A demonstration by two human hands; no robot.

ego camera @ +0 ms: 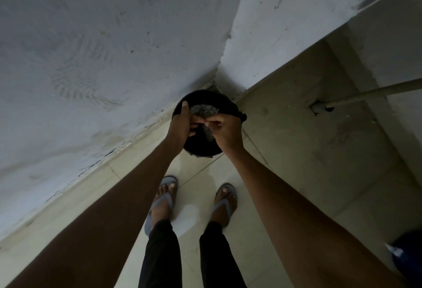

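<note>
over the black bin [206,96] in the wall corner, we hold a grey clump [203,110], our left hand [180,125] curled round it, our right hand [226,131] pinching its edge with bent fingers.

A bucket [201,97] stands on the floor [296,150] in the corner where two walls meet. Above its mouth, the left hand [180,125] and right hand [225,131] meet, with a lump [203,109] between them. Two sandals [163,203] stand nearer the person. A hose [365,94] runs along the right wall [296,13].
</note>
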